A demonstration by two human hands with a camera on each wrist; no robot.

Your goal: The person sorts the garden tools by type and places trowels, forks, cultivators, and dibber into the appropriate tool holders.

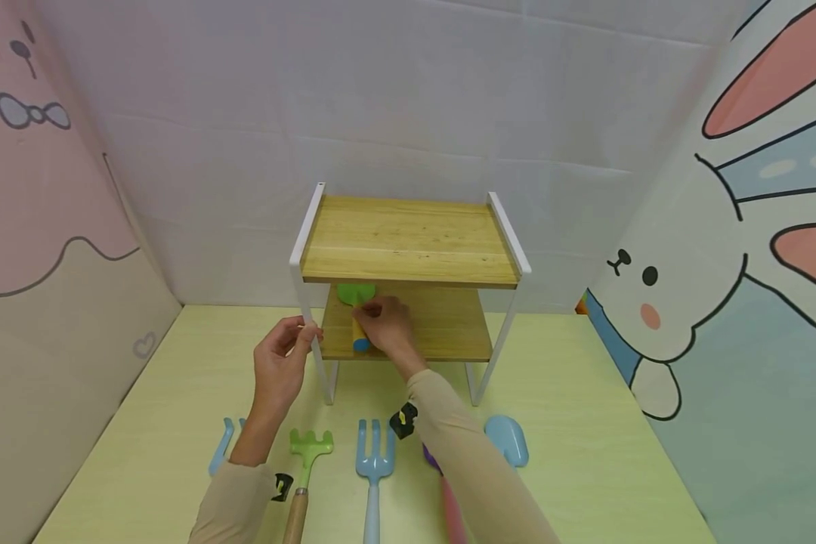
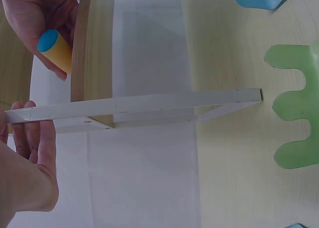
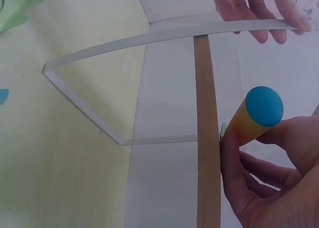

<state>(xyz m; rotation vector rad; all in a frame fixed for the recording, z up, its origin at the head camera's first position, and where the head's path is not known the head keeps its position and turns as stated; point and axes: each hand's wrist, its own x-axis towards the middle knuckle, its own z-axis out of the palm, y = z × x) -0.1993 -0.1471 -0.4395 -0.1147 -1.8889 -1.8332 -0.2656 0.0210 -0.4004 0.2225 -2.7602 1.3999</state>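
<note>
A small two-tier shelf with wooden boards and a white frame (image 1: pixel 510 230) stands against the back wall. On its lower board (image 1: pixel 442 325) lies a toy garden tool with a green head and a yellow handle (image 1: pixel 358 332) ending in blue; the upper board partly hides the head, so its kind is unclear. My right hand (image 1: pixel 389 325) reaches under the upper board and pinches that handle (image 3: pixel 244 123) between thumb and fingers. My left hand (image 1: pixel 282 363) holds the shelf's front left leg (image 2: pixel 149 103), fingers behind it.
In front of the shelf lie a green rake (image 1: pixel 309 446) with a wooden handle, a light blue fork (image 1: pixel 375 465), a pink-handled tool (image 1: pixel 452 510) with a purple part, and a blue scoop (image 1: pixel 508 440). Another blue tool (image 1: pixel 221 447) is partly behind my left arm.
</note>
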